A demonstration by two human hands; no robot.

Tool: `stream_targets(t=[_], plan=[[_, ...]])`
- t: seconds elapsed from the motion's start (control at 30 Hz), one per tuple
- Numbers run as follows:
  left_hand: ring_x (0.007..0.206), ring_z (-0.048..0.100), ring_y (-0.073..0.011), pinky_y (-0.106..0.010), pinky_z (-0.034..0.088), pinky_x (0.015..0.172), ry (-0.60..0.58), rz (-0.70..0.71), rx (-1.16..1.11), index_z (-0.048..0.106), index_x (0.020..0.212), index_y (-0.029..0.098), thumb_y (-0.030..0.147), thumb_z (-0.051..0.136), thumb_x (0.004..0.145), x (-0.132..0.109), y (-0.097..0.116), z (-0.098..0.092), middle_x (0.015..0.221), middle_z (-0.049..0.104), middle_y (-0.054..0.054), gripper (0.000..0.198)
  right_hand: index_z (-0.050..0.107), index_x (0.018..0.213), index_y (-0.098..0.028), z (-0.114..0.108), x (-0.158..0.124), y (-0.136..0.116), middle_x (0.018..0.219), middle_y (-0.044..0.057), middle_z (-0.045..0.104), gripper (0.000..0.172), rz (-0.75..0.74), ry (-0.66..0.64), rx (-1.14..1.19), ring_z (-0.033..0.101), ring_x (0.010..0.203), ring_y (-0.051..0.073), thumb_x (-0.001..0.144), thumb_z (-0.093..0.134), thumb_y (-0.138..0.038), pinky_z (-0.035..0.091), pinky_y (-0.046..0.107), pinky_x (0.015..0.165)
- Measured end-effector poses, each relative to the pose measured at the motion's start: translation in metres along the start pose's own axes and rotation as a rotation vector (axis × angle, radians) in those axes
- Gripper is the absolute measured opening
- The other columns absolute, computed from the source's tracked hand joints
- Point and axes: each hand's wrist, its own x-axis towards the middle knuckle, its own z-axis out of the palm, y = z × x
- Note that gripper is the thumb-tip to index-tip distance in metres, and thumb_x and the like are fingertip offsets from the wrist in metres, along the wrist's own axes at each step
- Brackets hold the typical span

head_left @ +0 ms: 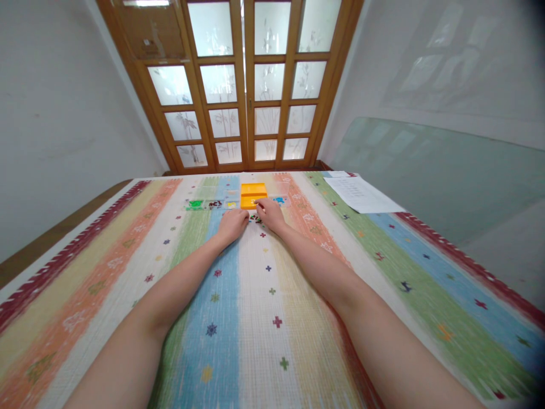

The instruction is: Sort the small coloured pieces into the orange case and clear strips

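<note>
My right hand (271, 215) reaches over the front edge of a yellow-orange two-part box (254, 188). Its thumb and finger are pinched together; whatever they hold is too small to make out. My left hand (233, 224) rests on the cloth with its fingers curled in, just left of a small pile of mixed bead-like pieces (256, 219). What it may be gripping is hidden. Left of the box are clear compartments with green pieces (195, 204), dark red pieces (215, 204) and yellow pieces (231, 205). Blue pieces (279, 200) lie in a clear compartment to the right.
A striped, patterned tablecloth (259, 341) covers the table. Printed white paper (361, 194) lies at the far right. Behind the table stand wood-framed glass doors (244, 85). A pale greenish panel (426, 165) leans along the right wall.
</note>
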Motion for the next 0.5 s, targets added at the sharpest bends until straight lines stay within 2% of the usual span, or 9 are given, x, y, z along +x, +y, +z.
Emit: stream_targets(t=[0.17, 0.33, 0.5], plan=[[0.088, 0.067, -0.0251, -0.036, 0.047, 0.083, 0.144, -0.194, -0.288, 0.07, 0.105, 0.021, 0.026, 0.053, 0.103, 0.007, -0.03, 0.009, 0.095, 0.075, -0.009, 0.018, 0.077, 0.119, -0.02, 0.0, -0.001, -0.001, 0.117, 0.01, 0.079, 0.027, -0.01, 0.007, 0.017, 0.07, 0.109, 0.026, 0.103, 0.055, -0.02, 0.048, 0.039, 0.1], [0.081, 0.063, -0.0213, -0.031, 0.049, 0.077, 0.39, -0.38, -0.616, 0.068, 0.094, 0.02, 0.028, 0.06, 0.095, 0.016, -0.087, 0.013, 0.087, 0.07, -0.004, 0.011, 0.077, 0.119, -0.021, 0.001, -0.001, -0.001, 0.119, 0.009, 0.079, 0.026, 0.005, -0.007, 0.003, 0.07, 0.111, 0.026, 0.103, 0.056, -0.019, 0.048, 0.039, 0.101], [0.073, 0.059, -0.0178, -0.028, 0.048, 0.071, 0.676, -0.59, -0.816, 0.067, 0.091, 0.018, 0.032, 0.064, 0.09, 0.015, -0.138, 0.01, 0.082, 0.066, -0.002, 0.014, 0.076, 0.121, -0.02, 0.002, -0.002, 0.0, 0.121, 0.009, 0.079, 0.027, -0.009, 0.005, -0.002, 0.07, 0.111, 0.026, 0.104, 0.055, -0.02, 0.048, 0.039, 0.101]])
